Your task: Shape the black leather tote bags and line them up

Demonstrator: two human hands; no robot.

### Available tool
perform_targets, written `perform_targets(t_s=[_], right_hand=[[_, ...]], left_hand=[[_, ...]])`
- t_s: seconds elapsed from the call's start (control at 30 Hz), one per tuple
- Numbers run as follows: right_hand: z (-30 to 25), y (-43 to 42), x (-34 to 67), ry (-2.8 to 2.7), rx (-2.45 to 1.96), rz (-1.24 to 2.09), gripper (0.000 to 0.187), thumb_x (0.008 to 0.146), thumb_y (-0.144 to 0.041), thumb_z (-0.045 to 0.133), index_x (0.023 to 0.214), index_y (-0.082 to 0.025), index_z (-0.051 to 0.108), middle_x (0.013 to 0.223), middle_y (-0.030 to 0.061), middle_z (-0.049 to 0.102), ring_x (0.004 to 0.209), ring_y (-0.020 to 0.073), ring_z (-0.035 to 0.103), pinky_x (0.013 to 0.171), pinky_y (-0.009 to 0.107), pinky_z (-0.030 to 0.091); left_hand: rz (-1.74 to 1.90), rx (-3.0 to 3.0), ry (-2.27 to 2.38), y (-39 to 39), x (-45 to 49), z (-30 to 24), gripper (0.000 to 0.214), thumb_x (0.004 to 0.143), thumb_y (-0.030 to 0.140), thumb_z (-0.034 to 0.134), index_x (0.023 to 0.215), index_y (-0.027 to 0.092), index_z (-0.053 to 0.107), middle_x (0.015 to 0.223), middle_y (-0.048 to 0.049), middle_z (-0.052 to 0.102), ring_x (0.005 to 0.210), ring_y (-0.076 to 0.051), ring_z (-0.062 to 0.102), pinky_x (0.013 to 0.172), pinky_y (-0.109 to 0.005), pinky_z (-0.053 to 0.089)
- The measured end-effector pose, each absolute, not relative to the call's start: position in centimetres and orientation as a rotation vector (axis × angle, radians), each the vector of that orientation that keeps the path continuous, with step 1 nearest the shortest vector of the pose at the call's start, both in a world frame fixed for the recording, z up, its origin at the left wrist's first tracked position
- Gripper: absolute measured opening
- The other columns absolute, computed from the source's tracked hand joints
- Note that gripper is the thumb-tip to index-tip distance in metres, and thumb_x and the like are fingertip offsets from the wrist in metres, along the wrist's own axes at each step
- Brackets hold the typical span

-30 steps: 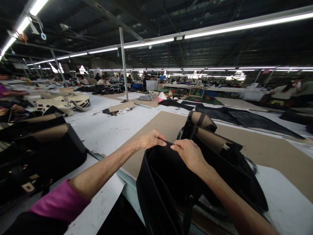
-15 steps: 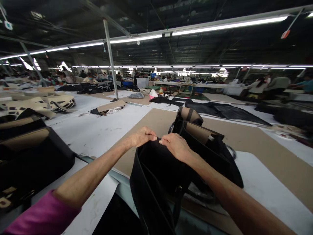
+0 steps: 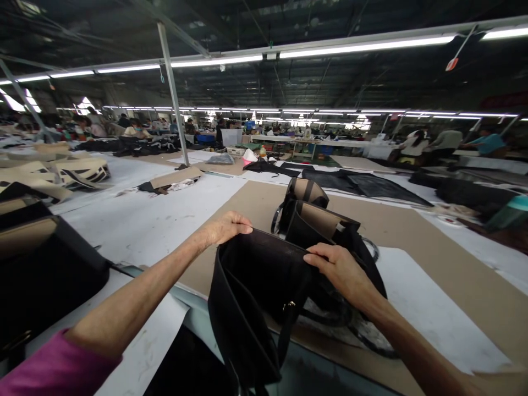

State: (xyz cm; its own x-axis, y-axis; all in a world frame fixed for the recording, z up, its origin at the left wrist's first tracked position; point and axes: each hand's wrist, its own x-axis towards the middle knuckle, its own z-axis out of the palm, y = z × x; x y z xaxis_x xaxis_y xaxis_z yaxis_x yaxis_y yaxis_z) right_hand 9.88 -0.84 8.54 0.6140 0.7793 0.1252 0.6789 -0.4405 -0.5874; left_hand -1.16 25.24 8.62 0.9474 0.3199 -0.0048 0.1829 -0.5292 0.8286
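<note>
A black handbag (image 3: 243, 313) stands at the table's near edge, its top edge facing up. My left hand (image 3: 229, 227) pinches the far rim near its left end, thumb and fingers closed on the material. Further right along the same rim, my right hand (image 3: 336, 264) has the edge between thumb and fingers. The rim runs nearly straight between the two hands. A small gold-coloured metal fitting shows on the bag below the right hand. Just behind it are more black bags with tan linings (image 3: 317, 217), partly covered by my right hand.
More black bags (image 3: 61, 264) stand at the left. Cream pieces (image 3: 61, 170) lie behind them. A brown board (image 3: 256, 201) and white sheets (image 3: 165, 212) cover the table. Flat black pieces (image 3: 358, 184) lie farther back. A metal post (image 3: 173, 93) rises beyond; people sit in the background.
My right hand has slid right along the rim, away from my left hand, which keeps its pinch. More of the rim shows between them. The view has shifted slightly right.
</note>
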Motion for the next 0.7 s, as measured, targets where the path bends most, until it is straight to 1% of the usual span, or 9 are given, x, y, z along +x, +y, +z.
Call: perform_targets(t_s=[0.1, 0.2, 0.33, 0.4, 0.43, 0.5, 0.53, 0.63, 0.7], right_hand=[[8.7, -0.8, 9.2, -1.108, -2.248, 0.178, 0.027, 0.079, -0.036, 0.040, 0.071, -0.020, 0.061, 0.072, -0.0011, 0.061, 0.070, 0.0151, 0.053, 0.063, 0.025, 0.035], [9.1, -0.9, 8.6, -1.143, -2.284, 0.098, 0.028, 0.081, -0.035, 0.038, 0.070, -0.021, 0.059, 0.075, -0.0003, 0.061, 0.072, 0.0155, 0.054, 0.065, 0.026, 0.037], [9.5, -0.2, 8.1, -1.246, -2.484, -0.068, 0.026, 0.082, -0.036, 0.038, 0.071, -0.022, 0.057, 0.077, 0.0019, 0.061, 0.074, 0.0180, 0.056, 0.065, 0.028, 0.039], [10.0, 1.3, 7.9, -1.352, -2.516, -0.254, 0.019, 0.079, -0.037, 0.045, 0.083, -0.023, 0.058, 0.087, 0.0036, 0.060, 0.081, 0.0209, 0.056, 0.067, 0.030, 0.041], [10.2, 2.3, 7.7, -1.426, -2.482, -0.348, 0.021, 0.078, -0.037, 0.049, 0.093, -0.023, 0.057, 0.094, 0.0047, 0.059, 0.086, 0.0223, 0.055, 0.070, 0.032, 0.042], [10.8, 4.9, 6.9, -1.612, -2.341, -0.480, 0.038, 0.076, -0.034, 0.055, 0.111, -0.022, 0.049, 0.107, 0.0065, 0.055, 0.095, 0.0235, 0.052, 0.077, 0.034, 0.042], [10.9, 6.3, 6.5, -1.713, -2.251, -0.516, 0.044, 0.075, -0.031, 0.056, 0.116, -0.022, 0.044, 0.112, 0.0065, 0.053, 0.098, 0.0232, 0.051, 0.080, 0.035, 0.042], [11.0, 10.1, 5.2, -1.945, -2.031, -0.530, 0.053, 0.075, -0.025, 0.058, 0.123, -0.024, 0.037, 0.122, 0.0046, 0.046, 0.104, 0.0224, 0.048, 0.086, 0.035, 0.040], [10.7, 11.8, 4.7, -1.979, -1.986, -0.490, 0.052, 0.076, -0.024, 0.056, 0.124, -0.025, 0.036, 0.123, 0.0042, 0.046, 0.104, 0.0225, 0.047, 0.086, 0.036, 0.040]], left_hand=[[0.171, 2.130, 0.347, 25.2, -1.1, 8.7, 0.024, 0.064, 0.035, 0.059, 0.073, 0.014, 0.066, 0.059, 0.0010, 0.058, 0.053, -0.010, 0.046, 0.050, -0.019, 0.035], [0.187, 2.126, 0.343, 25.3, -1.2, 8.7, 0.023, 0.064, 0.034, 0.059, 0.072, 0.014, 0.067, 0.058, 0.0016, 0.058, 0.052, -0.009, 0.046, 0.050, -0.019, 0.035], [0.179, 2.118, 0.303, 25.2, -1.4, 8.8, 0.024, 0.064, 0.034, 0.060, 0.073, 0.013, 0.066, 0.060, 0.0010, 0.059, 0.054, -0.010, 0.049, 0.052, -0.019, 0.036], [0.168, 2.108, 0.271, 25.2, -1.5, 8.8, 0.026, 0.066, 0.035, 0.059, 0.077, 0.013, 0.066, 0.064, 0.0008, 0.060, 0.058, -0.010, 0.050, 0.054, -0.019, 0.038], [0.173, 2.098, 0.255, 25.3, -1.5, 8.8, 0.027, 0.067, 0.035, 0.058, 0.079, 0.013, 0.066, 0.066, 0.0008, 0.061, 0.060, -0.010, 0.051, 0.056, -0.019, 0.039], [0.209, 2.047, 0.230, 25.3, -1.7, 8.9, 0.029, 0.069, 0.035, 0.056, 0.085, 0.013, 0.065, 0.071, 0.0010, 0.062, 0.065, -0.011, 0.052, 0.063, -0.020, 0.041], [0.239, 2.007, 0.227, 25.3, -1.8, 8.9, 0.029, 0.070, 0.034, 0.055, 0.088, 0.014, 0.064, 0.074, 0.0009, 0.062, 0.069, -0.011, 0.053, 0.067, -0.020, 0.041], [0.323, 1.901, 0.269, 25.3, -2.3, 8.9, 0.022, 0.068, 0.026, 0.058, 0.086, 0.015, 0.065, 0.080, 0.0000, 0.063, 0.079, -0.013, 0.053, 0.076, -0.022, 0.041], [0.379, 1.864, 0.323, 25.2, -2.7, 8.7, 0.017, 0.066, 0.020, 0.060, 0.080, 0.015, 0.065, 0.080, -0.0007, 0.063, 0.082, -0.014, 0.053, 0.077, -0.021, 0.040]])
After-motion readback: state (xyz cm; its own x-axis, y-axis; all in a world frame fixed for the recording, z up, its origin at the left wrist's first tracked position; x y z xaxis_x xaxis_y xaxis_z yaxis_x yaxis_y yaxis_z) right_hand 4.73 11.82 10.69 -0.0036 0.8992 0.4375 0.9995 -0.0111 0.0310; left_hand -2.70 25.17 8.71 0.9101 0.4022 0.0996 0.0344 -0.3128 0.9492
